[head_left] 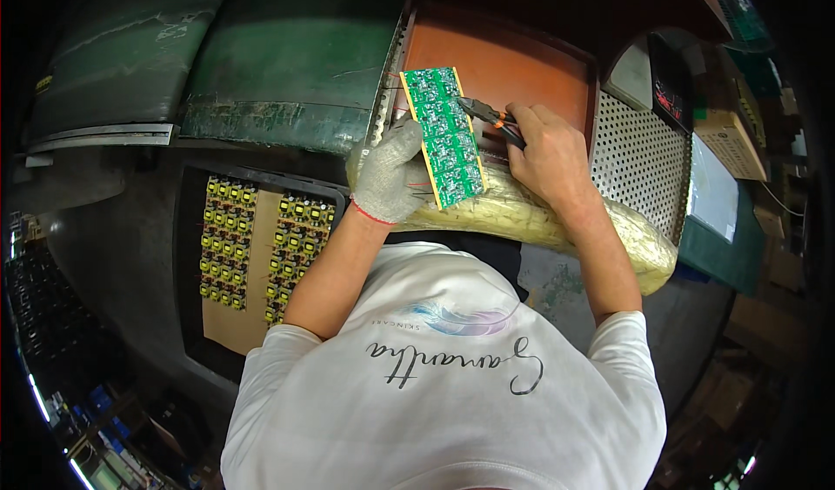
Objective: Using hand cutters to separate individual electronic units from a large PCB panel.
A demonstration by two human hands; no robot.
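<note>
Pinching: left hand (389,175), gloved, fingers on the left edge of a green circuit-board panel (444,138), held before an orange tray (513,64). Right hand (550,149), bare, fingers wrapped round orange-and-black pliers (494,119), their tips at the panel's right edge.

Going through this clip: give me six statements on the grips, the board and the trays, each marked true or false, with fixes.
1. The left grip, in a pale glove, holds a green circuit board. True.
2. Both grips are gloved. False: the right grip is bare.
3. A screwdriver is in use. False: the right grip holds pliers.
4. A black tray with rows of yellow-and-black parts is on the person's left. True.
5. The tool is well away from the board. False: its tip is at the board's right edge.
6. A perforated metal plate lies right of the orange tray. True.
</note>
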